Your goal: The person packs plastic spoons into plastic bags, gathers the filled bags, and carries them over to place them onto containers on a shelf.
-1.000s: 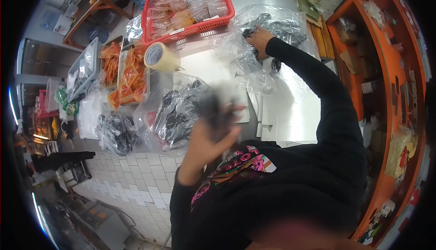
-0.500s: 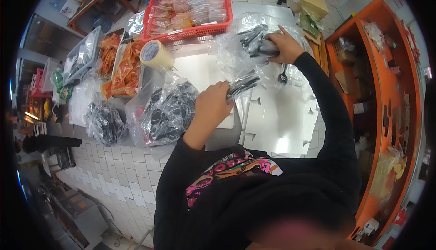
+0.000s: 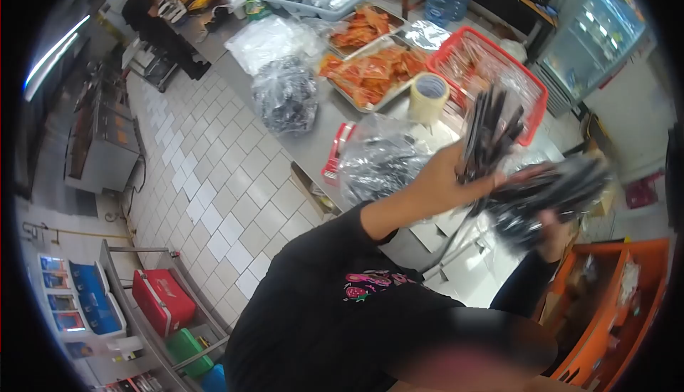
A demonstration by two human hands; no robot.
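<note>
My left hand (image 3: 443,184) is closed around a bundle of thin black plastic cutlery (image 3: 487,134), lifted above the table with its ends fanning upward. To its right, my right hand (image 3: 550,238) grips a clear bag of black plastic cutlery (image 3: 570,189), blurred by motion; its fingers are partly behind the plastic. The two bunches are close together, and I cannot tell whether they touch. A clear bag of black cutlery (image 3: 381,167) rests on the table just left of my left forearm. Another bag with dark contents (image 3: 285,96) lies farther left.
Trays of orange packets (image 3: 372,78) stand on the metal table beside a tape roll stack (image 3: 429,98). Behind is a red basket (image 3: 531,125) of packets. An orange shelf (image 3: 605,306) borders the right. A person (image 3: 153,25) stands at the far left.
The view has swung left. Both hands have risen from the table and come closer together, the left carrying its cutlery bundle and the right its bagged cutlery.
</note>
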